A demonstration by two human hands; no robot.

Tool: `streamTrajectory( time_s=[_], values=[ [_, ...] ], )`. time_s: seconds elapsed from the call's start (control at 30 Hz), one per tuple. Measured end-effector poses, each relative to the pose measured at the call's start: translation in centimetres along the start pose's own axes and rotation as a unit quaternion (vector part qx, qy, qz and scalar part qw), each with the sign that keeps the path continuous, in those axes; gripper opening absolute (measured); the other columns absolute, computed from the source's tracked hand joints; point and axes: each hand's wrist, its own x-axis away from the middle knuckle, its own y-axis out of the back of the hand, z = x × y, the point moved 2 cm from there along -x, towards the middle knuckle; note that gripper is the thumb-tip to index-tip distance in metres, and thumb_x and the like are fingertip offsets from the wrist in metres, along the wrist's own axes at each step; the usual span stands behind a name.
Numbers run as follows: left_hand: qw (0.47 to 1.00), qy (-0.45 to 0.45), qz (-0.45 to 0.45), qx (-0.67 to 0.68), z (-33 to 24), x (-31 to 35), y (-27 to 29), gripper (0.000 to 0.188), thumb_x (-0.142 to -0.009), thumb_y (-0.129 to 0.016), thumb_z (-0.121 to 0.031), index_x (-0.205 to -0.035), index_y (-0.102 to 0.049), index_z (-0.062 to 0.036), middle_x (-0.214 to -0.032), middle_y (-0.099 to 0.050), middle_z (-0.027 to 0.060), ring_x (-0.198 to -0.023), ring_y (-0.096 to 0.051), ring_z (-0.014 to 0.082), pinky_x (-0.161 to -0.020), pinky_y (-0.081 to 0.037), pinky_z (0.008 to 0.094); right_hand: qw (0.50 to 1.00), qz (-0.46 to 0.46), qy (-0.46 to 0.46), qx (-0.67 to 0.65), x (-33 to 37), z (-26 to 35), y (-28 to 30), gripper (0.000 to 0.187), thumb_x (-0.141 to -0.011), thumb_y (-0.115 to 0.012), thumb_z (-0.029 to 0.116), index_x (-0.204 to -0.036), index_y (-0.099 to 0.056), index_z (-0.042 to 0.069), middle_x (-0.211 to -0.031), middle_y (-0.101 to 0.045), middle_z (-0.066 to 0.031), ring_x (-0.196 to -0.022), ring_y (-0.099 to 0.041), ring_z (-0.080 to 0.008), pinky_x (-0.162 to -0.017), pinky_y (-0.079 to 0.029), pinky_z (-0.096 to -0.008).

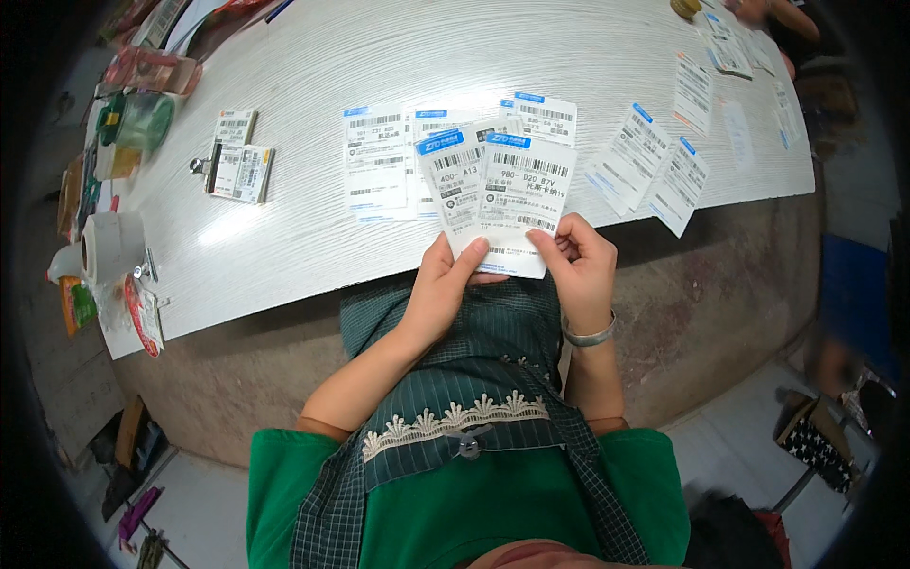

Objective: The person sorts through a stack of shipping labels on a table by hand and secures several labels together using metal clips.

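Observation:
Close in front of me, past the table's near edge, I hold two white shipping labels with blue headers and barcodes, fanned so they overlap. My left hand [443,289] pinches the lower end of the left shipping label [453,185], its thumb on top. The right shipping label [526,194] lies over it, its lower right part gripped between the thumb and fingers of my right hand [580,266]. Just beyond, more labels lie on the table: one at left [375,156], one partly hidden beside it [431,121], and another behind [550,116].
On the white table [294,256], a clipped label stack [240,173] lies left. Several loose labels [637,156] spread at right, some near the edge. A tape roll [114,247], clear containers [147,119] and packets crowd the left side. Another person's hand [752,9] shows far right.

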Motion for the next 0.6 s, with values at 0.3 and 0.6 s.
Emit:
streamTrajectory(
  time_s=[0.3, 0.6],
  values=[
    [0.981, -0.067, -0.166, -0.069, 0.7, 8.0, 9.2, 0.028, -0.093, -0.047, -0.013, -0.116, -0.047, 0.003, -0.106, -0.059, 0.0089, -0.088, -0.056, 0.0118, -0.072, -0.047, 0.0235, 0.947, 0.186, 0.208, 0.155, 2.9, 2.3, -7.7, 0.02, -0.075, -0.068, 0.02, -0.069, -0.059, 0.004, -0.063, -0.058, -0.0077, -0.053, -0.055, -0.0207, -0.047, -0.043, -0.0299],
    [0.954, -0.134, -0.26, 0.069, 2.1, 10.5, 13.1, 0.03, -0.094, -0.043, -0.012, -0.121, -0.038, 0.0012, -0.114, -0.054, 0.0135, -0.094, -0.06, 0.017, -0.073, -0.055, 0.0266, 0.925, 0.259, 0.231, 0.154, 3.0, 3.1, -13.5, 0.023, -0.079, -0.063, 0.023, -0.068, -0.054, 0.006, -0.059, -0.053, -0.0072, -0.054, -0.055, -0.0232, -0.048, -0.042, -0.0325]
  ],
)
